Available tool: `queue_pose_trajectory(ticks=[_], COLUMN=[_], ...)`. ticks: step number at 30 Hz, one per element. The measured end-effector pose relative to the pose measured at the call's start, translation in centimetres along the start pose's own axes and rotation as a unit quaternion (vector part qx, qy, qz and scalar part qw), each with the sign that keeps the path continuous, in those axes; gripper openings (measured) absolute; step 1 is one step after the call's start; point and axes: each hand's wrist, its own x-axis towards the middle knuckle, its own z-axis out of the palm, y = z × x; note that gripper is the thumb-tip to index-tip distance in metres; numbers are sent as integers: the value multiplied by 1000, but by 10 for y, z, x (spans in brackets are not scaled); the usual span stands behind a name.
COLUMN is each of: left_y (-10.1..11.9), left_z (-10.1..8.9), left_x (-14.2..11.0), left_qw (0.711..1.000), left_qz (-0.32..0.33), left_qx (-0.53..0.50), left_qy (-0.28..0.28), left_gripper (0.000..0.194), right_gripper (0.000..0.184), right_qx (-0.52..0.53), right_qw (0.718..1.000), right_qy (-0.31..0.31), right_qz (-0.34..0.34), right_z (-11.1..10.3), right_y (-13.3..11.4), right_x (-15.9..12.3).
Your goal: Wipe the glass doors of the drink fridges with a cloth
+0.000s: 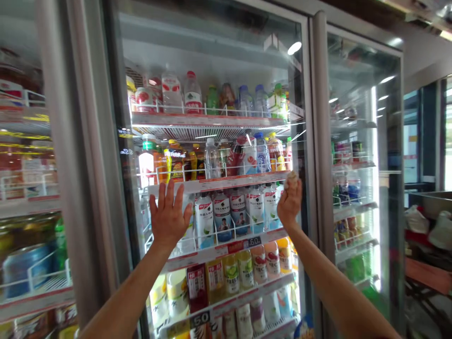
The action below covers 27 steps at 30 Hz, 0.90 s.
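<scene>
My left hand (169, 214) is spread flat, palm toward the glass door (219, 52) of a drinks fridge; nothing is in it, and I cannot tell whether it touches the pane. Farther right, my right hand (290, 202) is closed on a crumpled whitish cloth (292, 179), raised near the door's right frame. The cloth's edges stick out above the fingers; the rest is hidden in the hand. Behind the glass, between my hands, stand several white-labelled bottles (237, 212) on a middle shelf.
More shelves hold bottles, including a red-capped bottle (192, 94) at the top and juice bottles (232, 273) lower down. Thick metal door frames (319, 141) separate neighbouring fridge sections. At far right are white plastic bags (416, 219) and a reddish folding stool (429, 273).
</scene>
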Motion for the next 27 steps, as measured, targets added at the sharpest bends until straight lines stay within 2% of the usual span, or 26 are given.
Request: queue_pose_trajectory(ticks=[2,3,5,6,7,8,10,12,13,15,16,17,19,20,21,22,23,25,27], left_y=[-1,-2,-3,-3,-3,-1,4,9,12,14,13,12,10,8,7,7,6,6,6], left_z=[0,0,-1,-1,-2,-2,-3,-2,-2,-1,0,0,0,0,0,-1,-1,-1,-1], left_x=[1,1,-2,-5,-9,-15,-28,-39,-44,-49,-50,-50,-50,-50,-51,-51,-52,-54,-56], left_qw=[1000,1000,1000,1000,1000,1000,1000,1000,999,999,999,1000,1000,1000,1000,1000,1000,1000,1000], left_qz=[1,2,4,6,7,8,1,-12,-18,-21,-19,-15,-9,-6,-5,-4,-1,4,6], left_qx=[-1,-2,-3,-3,-2,1,9,17,20,20,18,15,7,3,0,-2,-3,-3,1], left_qy=[-4,-5,-6,-7,-8,-11,-17,-19,-20,-19,-20,-20,-19,-18,-17,-16,-17,-20,-22], left_gripper=[61,61,61,61,62,63,66,68,69,69,69,69,68,68,68,68,68,69,70], right_gripper=[44,44,46,47,47,46,46,50,50,48,46,45,46,48,50,51,53,55,57], right_qx=[17,37,74,82,80,72,47,32,30,34,42,55,90,100,101,92,77,41,19], right_qw=[996,985,942,930,935,953,990,999,1000,999,998,993,959,939,929,936,954,988,998], right_qy=[-54,-103,-193,-212,-204,-176,-86,-17,-5,-15,-39,-74,-155,-182,-193,-182,-154,-78,-28], right_qz=[-64,-132,-263,-290,-279,-235,-105,-16,2,6,-21,-71,-217,-273,-299,-286,-245,-130,-50], right_z=[3,2,-2,-5,-9,-13,-16,-12,-8,-2,0,1,-3,-7,-12,-18,-23,-30,-30], right_y=[-32,-48,-68,-67,-60,-46,-13,6,5,-18,-36,-53,-76,-77,-70,-57,-39,-6,7], right_x=[-35,-54,-79,-83,-80,-72,-46,-25,-21,-33,-47,-62,-89,-96,-98,-95,-89,-72,-65])
